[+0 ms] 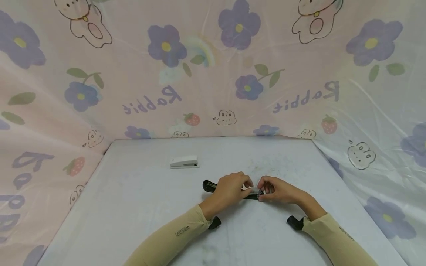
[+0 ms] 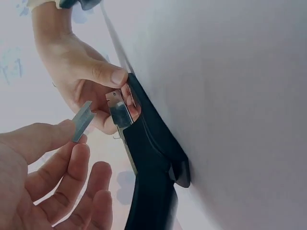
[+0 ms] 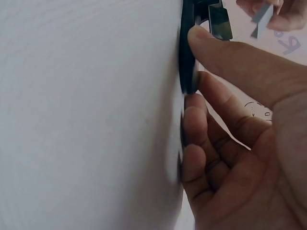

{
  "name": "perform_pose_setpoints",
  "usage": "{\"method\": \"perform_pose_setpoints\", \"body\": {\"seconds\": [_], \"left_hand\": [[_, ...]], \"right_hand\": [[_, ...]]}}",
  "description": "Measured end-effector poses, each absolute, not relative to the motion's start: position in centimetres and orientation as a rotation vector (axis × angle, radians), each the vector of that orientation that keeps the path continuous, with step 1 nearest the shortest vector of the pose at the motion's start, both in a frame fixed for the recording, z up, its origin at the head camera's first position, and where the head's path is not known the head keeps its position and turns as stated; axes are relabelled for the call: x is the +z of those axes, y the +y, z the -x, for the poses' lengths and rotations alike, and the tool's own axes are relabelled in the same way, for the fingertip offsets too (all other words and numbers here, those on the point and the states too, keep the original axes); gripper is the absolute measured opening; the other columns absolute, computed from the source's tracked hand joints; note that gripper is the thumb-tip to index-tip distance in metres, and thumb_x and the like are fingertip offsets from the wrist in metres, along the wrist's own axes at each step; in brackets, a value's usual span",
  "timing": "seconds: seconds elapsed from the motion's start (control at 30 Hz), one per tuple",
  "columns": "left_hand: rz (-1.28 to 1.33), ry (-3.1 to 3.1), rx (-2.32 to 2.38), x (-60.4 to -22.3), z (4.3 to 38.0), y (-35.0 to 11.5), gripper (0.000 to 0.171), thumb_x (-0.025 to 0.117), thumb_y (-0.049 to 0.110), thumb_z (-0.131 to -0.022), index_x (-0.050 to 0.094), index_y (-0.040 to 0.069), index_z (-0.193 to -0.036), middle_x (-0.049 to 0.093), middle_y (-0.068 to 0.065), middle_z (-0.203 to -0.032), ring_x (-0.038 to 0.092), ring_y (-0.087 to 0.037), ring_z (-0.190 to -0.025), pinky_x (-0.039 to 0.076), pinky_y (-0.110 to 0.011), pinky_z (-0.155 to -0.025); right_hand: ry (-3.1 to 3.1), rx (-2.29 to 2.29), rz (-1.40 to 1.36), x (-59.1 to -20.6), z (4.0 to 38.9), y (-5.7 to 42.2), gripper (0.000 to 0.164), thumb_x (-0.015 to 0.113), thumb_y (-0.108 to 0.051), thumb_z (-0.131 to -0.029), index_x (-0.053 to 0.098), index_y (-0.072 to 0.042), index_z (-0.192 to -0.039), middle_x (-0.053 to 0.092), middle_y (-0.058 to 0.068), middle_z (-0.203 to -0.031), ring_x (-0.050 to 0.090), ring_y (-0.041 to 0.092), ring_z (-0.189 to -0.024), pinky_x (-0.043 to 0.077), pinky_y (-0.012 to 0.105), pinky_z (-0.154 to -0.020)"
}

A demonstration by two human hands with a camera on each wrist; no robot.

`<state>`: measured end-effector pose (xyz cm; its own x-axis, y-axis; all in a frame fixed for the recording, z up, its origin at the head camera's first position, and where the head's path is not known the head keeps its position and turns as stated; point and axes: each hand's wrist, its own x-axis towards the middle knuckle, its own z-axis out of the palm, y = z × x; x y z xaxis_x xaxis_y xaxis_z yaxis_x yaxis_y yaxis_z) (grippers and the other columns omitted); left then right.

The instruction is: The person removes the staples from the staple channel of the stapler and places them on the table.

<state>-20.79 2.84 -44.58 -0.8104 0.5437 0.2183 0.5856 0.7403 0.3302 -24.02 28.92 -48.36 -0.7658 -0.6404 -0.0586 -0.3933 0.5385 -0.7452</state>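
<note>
A black stapler (image 1: 209, 186) lies on the table, and its metal staple channel (image 2: 120, 108) shows in the left wrist view. My left hand (image 1: 229, 190) is over the stapler's middle, pinching a short strip of staples (image 2: 83, 122) between thumb and index finger. In the left wrist view that strip is held apart from the channel. My right hand (image 1: 279, 189) grips the right end of the stapler, its thumb (image 3: 204, 40) pressed on the black base. The remaining right fingers curl beneath the thumb near the table surface.
A white stapler (image 1: 184, 162) stands farther back, left of the hands, on the white table (image 1: 139, 203). A printed curtain (image 1: 206, 81) hangs behind and along both sides. Black wrist devices (image 1: 294, 222) stick out beside the sleeves.
</note>
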Motion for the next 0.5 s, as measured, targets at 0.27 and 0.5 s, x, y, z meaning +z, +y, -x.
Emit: {"method": "perform_pose_setpoints", "body": {"seconds": [0.27,0.5], "left_hand": [[1.021,-2.818,-0.559,-44.4,19.1,1.8,0.009,0.082,0.034,-0.099,0.079,0.027,-0.104,0.069,0.015,-0.094,0.058,0.003,-0.077,0.044,-0.015,-0.063],[1.062,-2.786,-0.481,-44.7,17.9,1.3,0.009,0.084,0.032,-0.096,0.079,0.028,-0.100,0.069,0.015,-0.090,0.058,0.004,-0.074,0.039,-0.013,-0.059]], "right_hand": [[2.462,-1.057,0.831,-48.4,24.1,29.0,0.030,0.087,-0.026,-0.094,0.065,-0.015,-0.112,0.061,0.002,-0.098,0.056,0.013,-0.083,0.049,0.026,-0.071],[2.457,-1.070,0.855,-48.7,24.2,28.9,0.030,0.087,-0.024,-0.094,0.066,-0.015,-0.112,0.061,0.002,-0.097,0.056,0.013,-0.084,0.049,0.026,-0.072]]}}
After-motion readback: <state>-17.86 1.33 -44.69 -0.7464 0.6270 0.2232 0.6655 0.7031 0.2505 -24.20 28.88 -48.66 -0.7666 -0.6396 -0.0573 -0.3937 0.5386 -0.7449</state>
